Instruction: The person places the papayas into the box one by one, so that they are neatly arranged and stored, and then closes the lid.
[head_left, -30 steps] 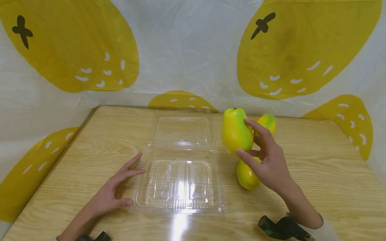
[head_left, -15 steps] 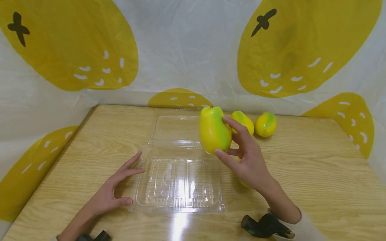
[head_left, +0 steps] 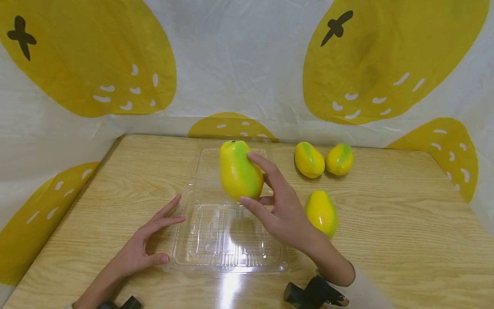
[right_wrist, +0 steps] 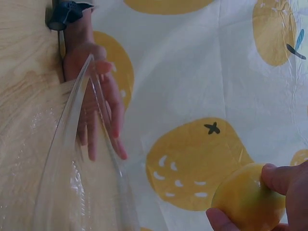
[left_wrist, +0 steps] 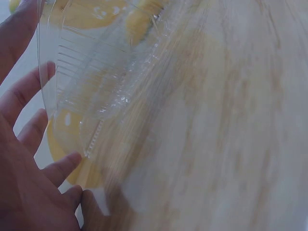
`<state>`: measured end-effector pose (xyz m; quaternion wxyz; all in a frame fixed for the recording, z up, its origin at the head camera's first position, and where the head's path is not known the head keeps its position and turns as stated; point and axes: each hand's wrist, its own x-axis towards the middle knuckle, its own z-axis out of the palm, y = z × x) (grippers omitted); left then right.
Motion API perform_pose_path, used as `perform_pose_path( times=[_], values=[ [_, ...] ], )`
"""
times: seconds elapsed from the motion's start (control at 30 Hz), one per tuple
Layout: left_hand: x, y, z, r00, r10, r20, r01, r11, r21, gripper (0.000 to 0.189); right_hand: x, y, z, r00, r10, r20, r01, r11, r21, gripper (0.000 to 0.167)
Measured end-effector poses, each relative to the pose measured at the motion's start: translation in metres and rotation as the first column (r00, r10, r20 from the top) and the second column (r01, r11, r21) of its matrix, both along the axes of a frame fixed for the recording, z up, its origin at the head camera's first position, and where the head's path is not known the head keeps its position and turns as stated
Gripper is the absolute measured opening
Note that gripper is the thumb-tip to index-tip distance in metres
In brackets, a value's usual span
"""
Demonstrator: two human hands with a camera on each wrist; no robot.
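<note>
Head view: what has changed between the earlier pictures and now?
The right hand, holding a glossy yellow-and-green papaya-shaped fruit, moved left, bringing it from the right of the open, clear plastic clamshell container to over it in the head view. This uncovered another yellow-and-green fruit at the back of the wooden table. Nothing was grasped or released. The left hand and the container stayed put.
</note>
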<state>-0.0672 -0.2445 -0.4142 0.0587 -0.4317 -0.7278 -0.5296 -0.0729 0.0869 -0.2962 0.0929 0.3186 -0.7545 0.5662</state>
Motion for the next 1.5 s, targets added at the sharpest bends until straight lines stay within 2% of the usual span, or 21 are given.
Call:
perform_pose_path(
  times=[0.3, 0.57, 0.93, 1.17, 1.3, 1.5],
  values=[
    [0.000, -0.001, 0.000, 1.000, -0.005, 0.000, 0.005, 1.000, -0.001, 0.069, 0.001, -0.018, 0.003, 1.000, 0.026, 0.011, -0.025, 1.000, -0.012, 0.076],
    [0.000, -0.001, 0.000, 1.000, -0.001, 0.009, 0.001, 1.000, -0.004, 0.067, 0.000, -0.035, 0.002, 0.996, 0.060, 0.060, -0.058, 0.998, -0.023, 0.078],
    [0.003, -0.002, 0.001, 1.000, 0.005, 0.014, -0.005, 1.000, -0.014, 0.066, 0.001, -0.053, -0.001, 0.991, 0.071, 0.116, -0.075, 0.997, 0.029, 0.080],
    [0.004, -0.002, 0.002, 1.000, 0.012, 0.017, -0.012, 1.000, -0.023, 0.067, 0.000, -0.059, -0.011, 0.978, 0.095, 0.185, -0.110, 0.991, 0.071, 0.085],
    [0.004, -0.002, 0.002, 1.000, 0.007, 0.017, -0.006, 1.000, -0.023, 0.066, -0.001, -0.060, -0.017, 0.985, 0.096, 0.143, -0.115, 0.984, 0.132, 0.086],
    [0.005, -0.003, 0.001, 0.999, 0.021, 0.031, -0.020, 0.999, -0.039, 0.067, -0.006, -0.060, -0.026, 0.994, 0.109, 0.030, -0.113, 0.964, 0.242, 0.086]
  ],
)
